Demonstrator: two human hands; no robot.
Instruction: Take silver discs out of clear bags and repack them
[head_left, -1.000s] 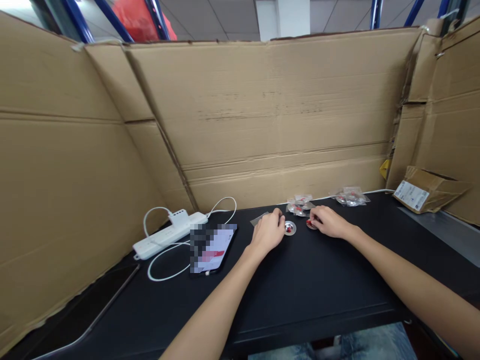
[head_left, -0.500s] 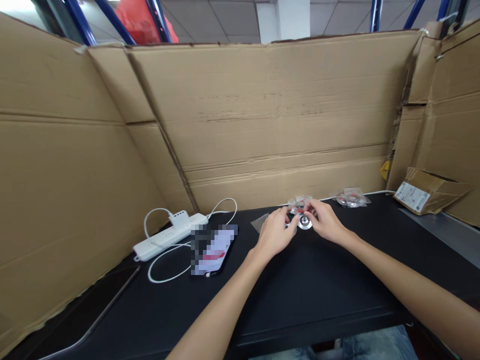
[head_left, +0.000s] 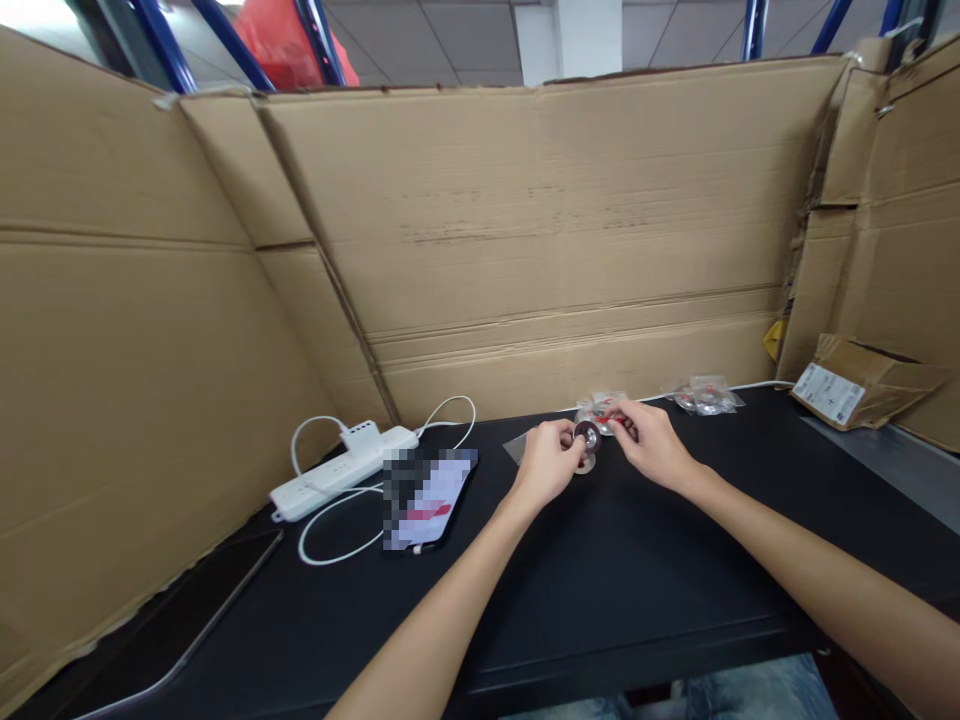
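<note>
My left hand point(head_left: 549, 463) is closed, thumb and fingers pinching a small round metal disc point(head_left: 590, 434) that is tilted up off the table. Just below it, a second shiny round piece point(head_left: 585, 465) shows, partly covered by the fingers. My right hand point(head_left: 652, 440) is a little to the right, its thumb and fingers pinched together. Something small and red point(head_left: 611, 419) shows at its fingertips, but whether it is held or lies behind them is unclear. A clear plastic bag point(head_left: 600, 402) with shiny pieces lies right behind the hands.
More bagged pieces point(head_left: 705, 396) lie to the right, near an open cardboard box point(head_left: 862, 385). A flat plastic bag point(head_left: 515, 447) is by my left hand. Further left are a phone point(head_left: 439, 505), a white power strip point(head_left: 345, 470) and cables. Cardboard walls point(head_left: 555, 220) surround the black table point(head_left: 600, 580).
The metal disc that lay between my hands is now up in my left hand, tilted. My right hand has stayed nearly in place, fingers pinched.
</note>
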